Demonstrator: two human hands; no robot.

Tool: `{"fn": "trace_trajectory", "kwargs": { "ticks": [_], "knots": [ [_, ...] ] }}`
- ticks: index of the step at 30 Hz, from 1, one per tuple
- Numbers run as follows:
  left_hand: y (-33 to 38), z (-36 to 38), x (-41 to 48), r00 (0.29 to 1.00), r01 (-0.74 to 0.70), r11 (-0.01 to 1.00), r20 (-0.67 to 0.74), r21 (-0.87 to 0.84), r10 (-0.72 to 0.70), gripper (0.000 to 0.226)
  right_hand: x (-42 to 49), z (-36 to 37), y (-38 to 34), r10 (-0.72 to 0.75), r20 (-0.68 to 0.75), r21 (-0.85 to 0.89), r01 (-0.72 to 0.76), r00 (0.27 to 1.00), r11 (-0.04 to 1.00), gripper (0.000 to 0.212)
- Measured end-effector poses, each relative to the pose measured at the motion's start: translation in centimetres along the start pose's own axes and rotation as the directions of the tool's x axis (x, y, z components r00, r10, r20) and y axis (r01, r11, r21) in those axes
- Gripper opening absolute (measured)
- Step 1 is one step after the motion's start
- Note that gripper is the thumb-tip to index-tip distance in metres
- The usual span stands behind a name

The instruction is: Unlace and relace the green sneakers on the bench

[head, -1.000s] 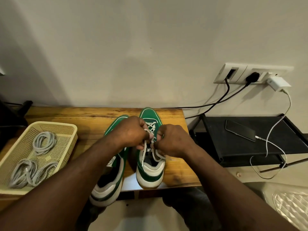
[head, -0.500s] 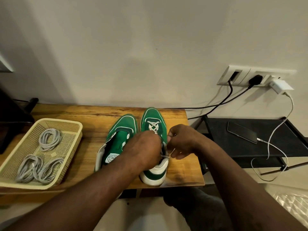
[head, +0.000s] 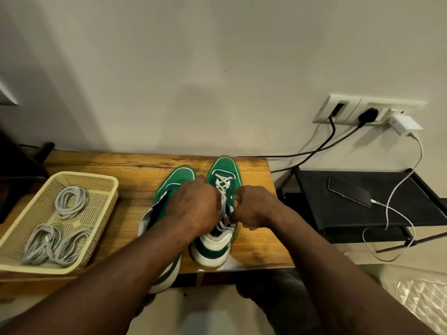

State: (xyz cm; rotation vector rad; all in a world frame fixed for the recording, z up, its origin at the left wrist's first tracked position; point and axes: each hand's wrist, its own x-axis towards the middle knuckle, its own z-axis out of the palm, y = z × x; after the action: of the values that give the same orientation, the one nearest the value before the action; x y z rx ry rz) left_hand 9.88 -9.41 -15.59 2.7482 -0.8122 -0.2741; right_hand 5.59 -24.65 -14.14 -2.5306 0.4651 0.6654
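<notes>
Bench (head: 96,165) spans my view, both shoes on it with toes to the wall and heels toward me. The left sneaker (head: 176,177) sits idle; the right sneaker (head: 225,166) is in play, its long axis running straight away from me. My left hand (head: 193,206) covers the tongue, fingertips hidden, so I can't tell its grip. My right hand (head: 256,209) pinches the lace (head: 222,186) at the shoe's right edge, so I'd judge it leads.
</notes>
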Motion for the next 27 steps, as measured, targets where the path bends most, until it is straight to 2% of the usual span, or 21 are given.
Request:
{"fn": "trace_trajectory", "kwargs": {
  "ticks": [3, 6, 10, 13, 17, 22, 27],
  "knots": [
    [0.2, 0.6, 0.2, 0.999, 0.027, 0.990, 0.049, -0.139, -0.020, 0.010, 0.4, -0.2, 0.0, 0.040, 0.017, -0.074, -0.039, 0.999, 0.997, 0.015],
    [1.0, 1.3, -0.1, 0.998, -0.009, 0.978, 0.057, -0.209, 0.022, 0.010, 0.3, -0.9, 0.4, 0.081, 0.010, -0.219, -0.077, 0.997, 0.973, 0.011],
    [2.1, 2.2, -0.7, 0.995, -0.068, 0.976, 0.051, -0.208, 0.080, 0.021, 0.1, -1.3, 1.4, 0.173, 0.062, -0.179, -0.159, 0.983, 0.971, 0.017],
    [2.3, 2.3, -0.8, 0.996, -0.062, 0.976, 0.057, -0.209, 0.076, 0.020, 0.0, -1.1, 1.4, 0.179, 0.079, -0.147, -0.166, 0.981, 0.975, 0.021],
    [2.3, 1.9, -1.1, 0.999, -0.013, 0.961, 0.040, -0.276, 0.025, 0.016, -0.3, -0.7, 1.2, 0.181, -0.012, -0.149, -0.181, 0.983, 0.972, 0.016],
    [2.1, 0.7, -1.8, 0.999, -0.030, 0.953, 0.019, -0.300, 0.038, 0.020, -1.9, -1.1, -0.6, 0.073, -0.203, -0.214, -0.117, 0.976, 0.970, 0.031],
    [0.6, -0.9, -2.7, 0.998, -0.012, 0.951, 0.061, -0.308, 0.033, 0.023, -3.9, -0.9, -3.6, -0.018, -0.318, -0.117, -0.020, 0.948, 0.993, 0.027]
  ]
}}
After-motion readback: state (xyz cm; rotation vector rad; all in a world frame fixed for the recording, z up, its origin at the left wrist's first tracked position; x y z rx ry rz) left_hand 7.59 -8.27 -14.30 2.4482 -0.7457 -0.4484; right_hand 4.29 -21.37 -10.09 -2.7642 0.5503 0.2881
